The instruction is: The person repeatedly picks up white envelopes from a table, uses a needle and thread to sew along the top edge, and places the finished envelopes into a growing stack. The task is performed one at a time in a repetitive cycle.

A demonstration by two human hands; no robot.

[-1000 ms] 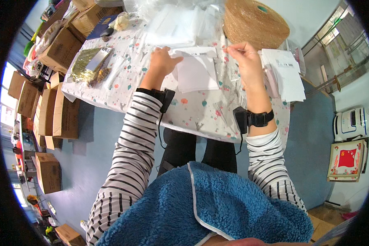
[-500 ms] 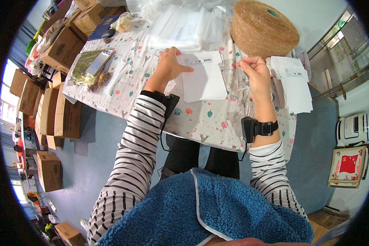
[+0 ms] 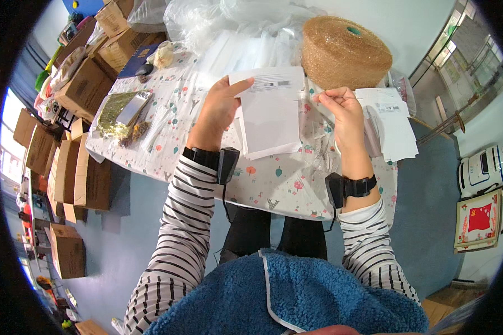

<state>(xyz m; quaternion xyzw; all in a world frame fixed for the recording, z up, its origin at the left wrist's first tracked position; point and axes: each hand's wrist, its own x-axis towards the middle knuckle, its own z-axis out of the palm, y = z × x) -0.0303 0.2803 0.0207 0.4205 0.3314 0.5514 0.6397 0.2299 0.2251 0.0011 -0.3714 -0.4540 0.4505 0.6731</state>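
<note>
Papers [image 3: 271, 125] lie mid-way across the table [image 3: 279, 195], left hand [image 3: 215, 109] clasping their left edge, thumb on top; right hand [image 3: 343, 111], apart, pinches something too small to tell; best hold the sheets squared, thumb pressing lightly

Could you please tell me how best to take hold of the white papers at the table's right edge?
I would come from the right and pinch the white papers at their lower right corner, from above and below: it appears to jut past the table, leaving its underside free, while the right hand is to their left.
</note>
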